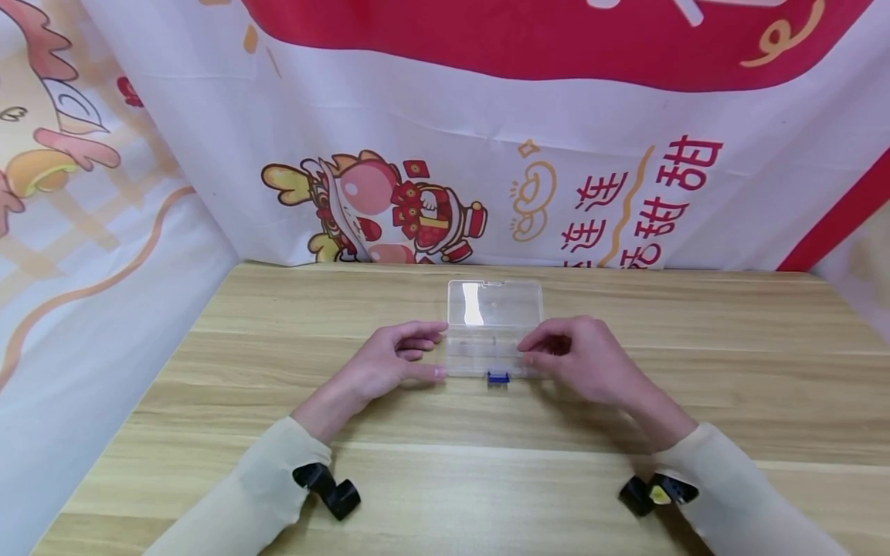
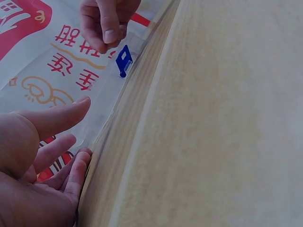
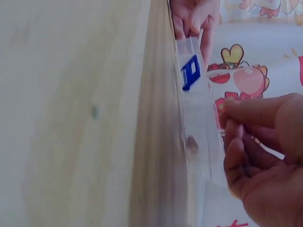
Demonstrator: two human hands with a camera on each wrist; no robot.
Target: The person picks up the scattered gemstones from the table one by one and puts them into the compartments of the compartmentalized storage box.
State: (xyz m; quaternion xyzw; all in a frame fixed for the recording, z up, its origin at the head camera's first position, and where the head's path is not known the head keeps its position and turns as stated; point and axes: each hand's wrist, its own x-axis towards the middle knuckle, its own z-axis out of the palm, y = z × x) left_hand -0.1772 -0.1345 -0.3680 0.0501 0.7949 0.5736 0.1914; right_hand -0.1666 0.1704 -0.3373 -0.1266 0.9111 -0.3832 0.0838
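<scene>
A clear plastic compartment box [image 1: 480, 361] lies on the wooden table with its lid [image 1: 511, 305] swung back. On its front edge sits a blue latch [image 1: 497, 378], also plain in the right wrist view. My left hand [image 1: 399, 357] is at the box's left end, thumb and fingers spread apart; the fingertips are close to the side wall, and contact is unclear. Over the right-hand compartments is my right hand [image 1: 580, 359], its fingers bent and fingertips drawn together. In the right wrist view those fingers [image 3: 234, 142] hide whatever may be between them.
Behind the table [image 1: 445, 479] hangs a white and red printed cloth [image 1: 431, 100], and another printed cloth [image 1: 76, 270] runs along the left side. A black camera mount [image 1: 327, 490] is strapped at the left sleeve, and a second mount [image 1: 657, 492] at the right.
</scene>
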